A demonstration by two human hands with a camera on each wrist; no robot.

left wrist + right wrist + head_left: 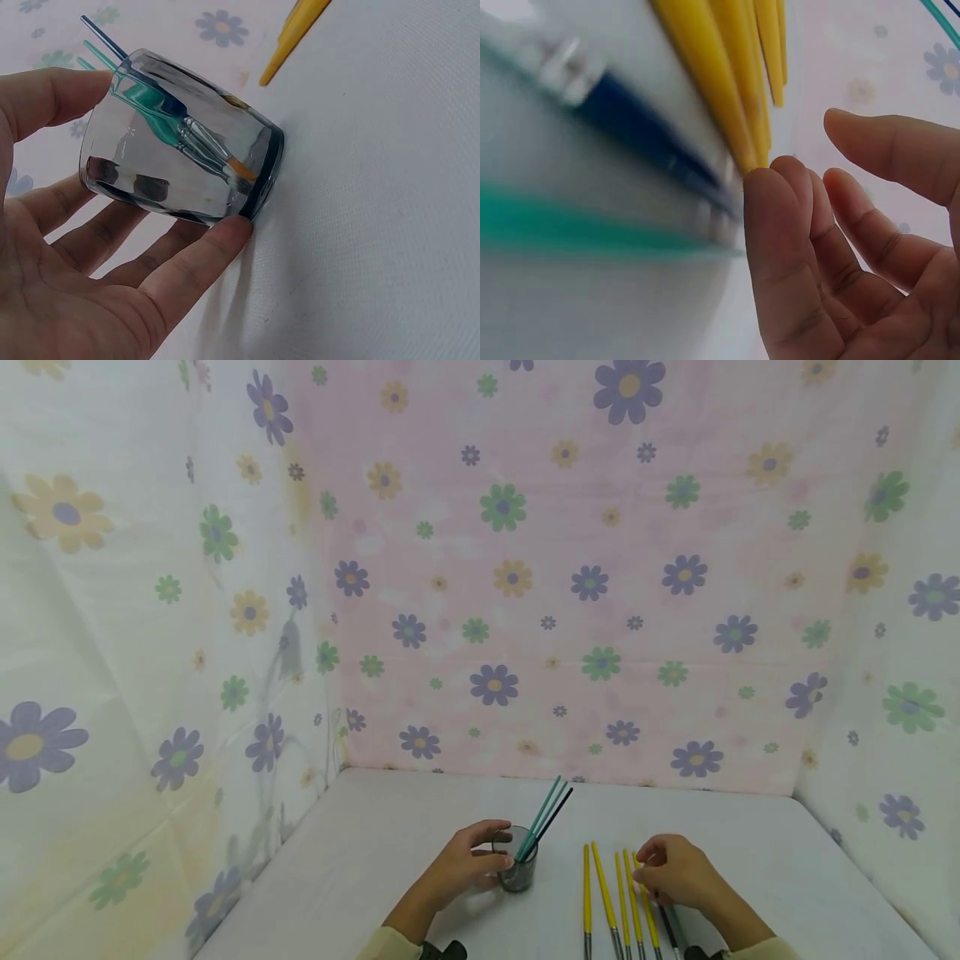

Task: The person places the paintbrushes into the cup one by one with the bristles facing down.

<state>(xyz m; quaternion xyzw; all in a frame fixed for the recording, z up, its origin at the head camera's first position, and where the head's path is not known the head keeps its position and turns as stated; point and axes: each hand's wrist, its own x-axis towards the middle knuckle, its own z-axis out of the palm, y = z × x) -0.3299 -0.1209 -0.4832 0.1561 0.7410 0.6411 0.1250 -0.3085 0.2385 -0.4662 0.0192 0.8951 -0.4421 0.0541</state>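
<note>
In the head view my left hand (474, 860) holds a clear drinking glass (517, 878) that stands on the table. The left wrist view has the thumb at its rim and a fingertip low by its dark base. Inside, bristles down, lean two teal paintbrushes (150, 112) and a dark blue paintbrush (105, 39). My right hand (681, 872) hovers at the handle ends of the flat brushes, thumb apart from its bent fingers, nothing between them. Close to its fingertips lie a dark blue paintbrush (645, 127) and a green paintbrush (570, 225).
Several yellow-handled paintbrushes (587, 885) lie side by side on the white table (405, 810), between the glass and my right hand, ferrules towards me. Flower-patterned cloth (525, 635) walls in the back and both sides.
</note>
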